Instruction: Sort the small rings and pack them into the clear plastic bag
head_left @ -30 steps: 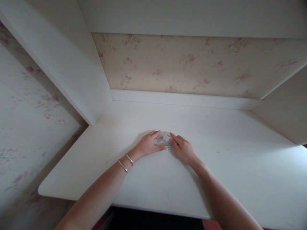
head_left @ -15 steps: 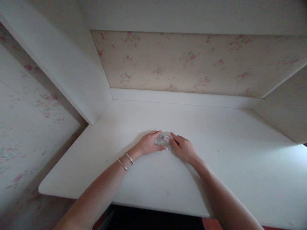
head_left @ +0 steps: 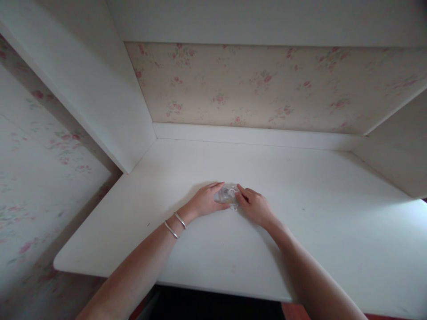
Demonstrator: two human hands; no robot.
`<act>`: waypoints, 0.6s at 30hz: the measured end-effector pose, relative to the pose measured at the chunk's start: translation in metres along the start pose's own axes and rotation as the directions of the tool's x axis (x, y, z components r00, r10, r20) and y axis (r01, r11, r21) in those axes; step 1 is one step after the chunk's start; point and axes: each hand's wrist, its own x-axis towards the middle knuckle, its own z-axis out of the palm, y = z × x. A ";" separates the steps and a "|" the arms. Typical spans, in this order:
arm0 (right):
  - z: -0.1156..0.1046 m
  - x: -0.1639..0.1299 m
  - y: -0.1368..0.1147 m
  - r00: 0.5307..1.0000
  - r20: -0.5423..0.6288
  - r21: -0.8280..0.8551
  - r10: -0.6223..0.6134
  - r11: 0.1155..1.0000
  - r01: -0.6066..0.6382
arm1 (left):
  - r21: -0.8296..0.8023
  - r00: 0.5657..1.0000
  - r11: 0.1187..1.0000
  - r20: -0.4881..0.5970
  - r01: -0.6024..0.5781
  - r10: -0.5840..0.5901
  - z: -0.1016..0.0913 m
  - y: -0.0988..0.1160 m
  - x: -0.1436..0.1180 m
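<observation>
Two bare hands meet at the middle of a white table (head_left: 300, 231). Between them sits a small clear plastic object (head_left: 228, 194), too small and see-through to identify. The left hand (head_left: 204, 201), two silver bangles (head_left: 175, 224) at its wrist, and the right hand (head_left: 255, 207) both grasp it with their fingertips, which partly cover it.

White painted wooden desk top (head_left: 300, 213), recessed in alcove; one small clear plastic object (head_left: 228, 194) lies at its centre.
</observation>
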 end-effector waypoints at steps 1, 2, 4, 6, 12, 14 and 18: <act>0.000 0.000 0.000 1.000 -0.002 -0.001 0.001 1.000 -0.001 | 0.000 1.000 1.000 0.003 0.004 -0.004 0.000 0.000 0.000; 0.000 0.000 0.000 1.000 -0.004 -0.002 0.001 1.000 -0.001 | 0.000 1.000 1.000 0.008 0.008 -0.008 -0.001 0.000 0.001; 0.001 0.000 0.000 1.000 -0.007 -0.002 0.001 1.000 -0.001 | 0.002 1.000 1.000 0.022 0.015 -0.015 -0.001 0.000 0.001; 0.001 0.000 0.000 1.000 -0.006 -0.004 -0.001 1.000 0.001 | 0.003 0.999 1.000 0.028 0.016 -0.016 -0.002 0.000 0.002; 0.001 -0.001 0.000 1.000 -0.012 -0.020 -0.003 1.000 0.002 | -0.002 1.000 1.000 0.010 -0.016 0.016 0.001 -0.003 0.002; 0.001 -0.002 0.000 1.000 -0.010 -0.025 -0.002 1.000 0.002 | -0.010 1.000 1.000 0.006 -0.027 0.027 0.002 -0.004 0.002; 0.000 -0.002 0.000 1.000 -0.013 0.007 -0.001 1.000 0.001 | -0.027 0.999 0.999 -0.004 -0.045 0.045 0.004 -0.007 0.002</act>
